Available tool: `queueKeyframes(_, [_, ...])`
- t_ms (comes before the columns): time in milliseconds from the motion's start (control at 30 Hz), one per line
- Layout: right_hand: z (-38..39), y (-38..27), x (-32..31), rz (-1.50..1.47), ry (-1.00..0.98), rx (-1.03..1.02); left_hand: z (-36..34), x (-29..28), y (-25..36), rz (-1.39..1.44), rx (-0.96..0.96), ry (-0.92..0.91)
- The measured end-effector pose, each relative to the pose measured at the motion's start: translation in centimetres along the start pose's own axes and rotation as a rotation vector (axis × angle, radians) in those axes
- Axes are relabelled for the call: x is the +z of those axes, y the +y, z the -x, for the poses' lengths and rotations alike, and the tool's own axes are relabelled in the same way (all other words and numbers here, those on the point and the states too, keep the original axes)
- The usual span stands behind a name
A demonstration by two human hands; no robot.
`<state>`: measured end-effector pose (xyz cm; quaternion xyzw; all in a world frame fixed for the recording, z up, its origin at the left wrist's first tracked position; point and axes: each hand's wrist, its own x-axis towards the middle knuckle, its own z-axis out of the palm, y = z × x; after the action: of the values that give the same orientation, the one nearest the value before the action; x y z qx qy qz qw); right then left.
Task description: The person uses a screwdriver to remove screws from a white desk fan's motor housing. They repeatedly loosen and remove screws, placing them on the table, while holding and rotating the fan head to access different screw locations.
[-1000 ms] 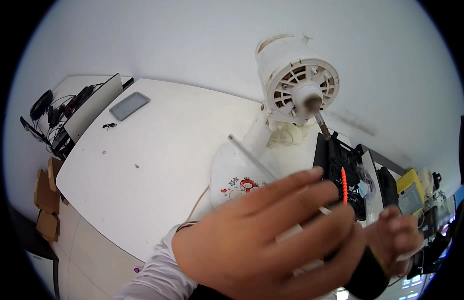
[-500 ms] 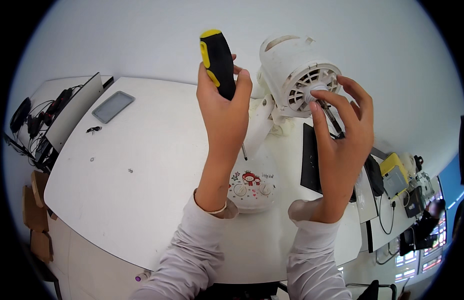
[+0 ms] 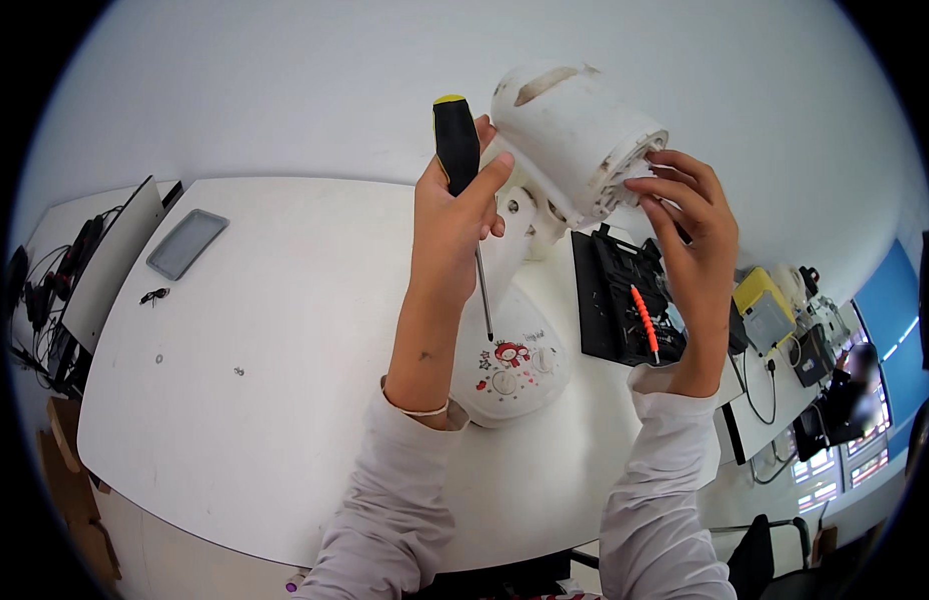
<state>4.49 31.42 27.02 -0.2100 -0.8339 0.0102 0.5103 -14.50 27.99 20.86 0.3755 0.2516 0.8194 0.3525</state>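
My left hand [image 3: 450, 220] grips a black and yellow screwdriver [image 3: 457, 140] upright, its long shaft pointing down over the white fan base [image 3: 515, 395], which has a red cartoon print and knobs. My right hand [image 3: 690, 220] is closed with fingertips on the slotted front of the white fan motor housing [image 3: 570, 140], around the centre hub, which the fingers partly hide. The housing tilts atop a white neck [image 3: 513, 255] behind my left hand.
A black open toolcase [image 3: 600, 325] with an orange flexible shaft [image 3: 645, 325] lies at right. The white table [image 3: 235, 450] carries a grey tray [image 3: 185, 245], a dark cable and small metal bits. Beyond are cluttered desks, cardboard boxes [image 3: 70, 435] and a seated person [image 3: 845, 400].
My left hand has raised the screwdriver from low and now holds it a little further right and lower than half a second ago. The motor housing has turned, showing more of its side.
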Motion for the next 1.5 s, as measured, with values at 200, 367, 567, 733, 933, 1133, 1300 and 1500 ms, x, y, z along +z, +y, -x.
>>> queueKeyframes(200, [1.3, -1.9, 2.2, 0.352, 0.214, -0.108, -0.1, 1.0, -1.4, -0.129, 0.012, 0.054])
queueKeyframes(367, [1.7, -1.5, 4.0, 0.491, 0.427, -0.117, -1.0, -0.1, -2.5, -0.154, -0.020, -0.002])
queueKeyframes(567, [1.7, -1.0, 4.9, 0.382, 0.459, -0.056, -1.9, -2.0, -4.9, -0.007, -0.253, -0.185])
queueKeyframes(733, [1.6, -1.5, 4.9, 0.318, 0.483, 0.021, -1.8, -1.7, -4.7, -0.017, -0.248, -0.200])
queueKeyframes(933, [1.4, -2.0, 5.6, 0.274, 0.529, 0.112, -1.7, -1.3, -4.4, -0.087, -0.218, -0.187])
queueKeyframes(1133, [1.3, -1.6, 5.7, 0.287, 0.565, 0.092, -1.8, -1.3, -4.7, -0.076, -0.223, -0.166])
queueKeyframes(1300, [1.1, -2.1, 5.9, 0.273, 0.570, 0.151, -1.6, -1.0, -4.4, -0.086, -0.229, -0.157])
queueKeyframes(1500, [1.0, -2.3, 6.4, 0.252, 0.617, 0.180, -1.5, -0.8, -4.3, -0.067, -0.224, -0.153])
